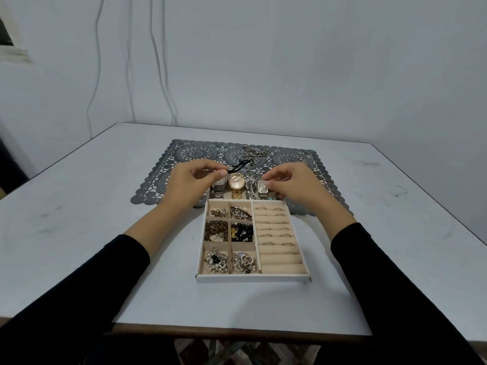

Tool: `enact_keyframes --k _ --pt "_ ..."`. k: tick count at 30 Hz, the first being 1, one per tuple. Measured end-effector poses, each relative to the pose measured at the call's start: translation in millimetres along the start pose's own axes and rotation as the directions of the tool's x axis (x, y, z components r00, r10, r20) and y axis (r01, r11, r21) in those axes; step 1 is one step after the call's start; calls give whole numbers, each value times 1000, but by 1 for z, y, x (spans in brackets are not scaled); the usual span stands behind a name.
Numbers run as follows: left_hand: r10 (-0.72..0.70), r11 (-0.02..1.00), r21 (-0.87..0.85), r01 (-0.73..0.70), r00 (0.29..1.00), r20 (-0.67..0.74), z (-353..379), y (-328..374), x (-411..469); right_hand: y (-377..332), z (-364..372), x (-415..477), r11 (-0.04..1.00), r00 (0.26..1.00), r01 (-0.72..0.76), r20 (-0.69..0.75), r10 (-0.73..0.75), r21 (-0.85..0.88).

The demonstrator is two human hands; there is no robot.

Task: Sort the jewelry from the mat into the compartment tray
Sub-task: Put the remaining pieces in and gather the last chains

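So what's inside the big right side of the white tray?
Cream padded rolls with thin rings tucked between them in the white compartment tray. Each ring's lower half is hidden in the slots.

The left hand (193, 180) covers part of the silver watch (218, 192) at the compartment tray's (253, 278) 11 o'clock corner, and one end of the black cord (241, 165) vanishes inside its pinch. At 1 o'clock the right hand (292, 185) hides the row's end (whether its fingertips grip anything is unclear). The rings (266, 235) are too small to tell apart.
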State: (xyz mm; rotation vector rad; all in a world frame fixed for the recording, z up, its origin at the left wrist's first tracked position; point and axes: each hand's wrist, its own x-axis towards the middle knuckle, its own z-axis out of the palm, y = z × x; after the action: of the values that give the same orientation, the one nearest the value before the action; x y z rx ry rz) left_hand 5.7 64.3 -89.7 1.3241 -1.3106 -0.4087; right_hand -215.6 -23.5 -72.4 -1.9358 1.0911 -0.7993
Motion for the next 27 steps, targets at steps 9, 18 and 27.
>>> enact_keyframes --k 9,18,27 --pt "12 1000 6 -12 1000 14 0 -2 0 -1 6 3 993 999 8 -42 -13 -118" --pt "15 1000 -13 -15 1000 19 1 -1 -1 0 6 2 990 999 10 -37 -15 -137" --pt "3 1000 -11 -3 1000 18 -1 -2 -1 2 -2 -6 999 996 28 -84 -30 -29"
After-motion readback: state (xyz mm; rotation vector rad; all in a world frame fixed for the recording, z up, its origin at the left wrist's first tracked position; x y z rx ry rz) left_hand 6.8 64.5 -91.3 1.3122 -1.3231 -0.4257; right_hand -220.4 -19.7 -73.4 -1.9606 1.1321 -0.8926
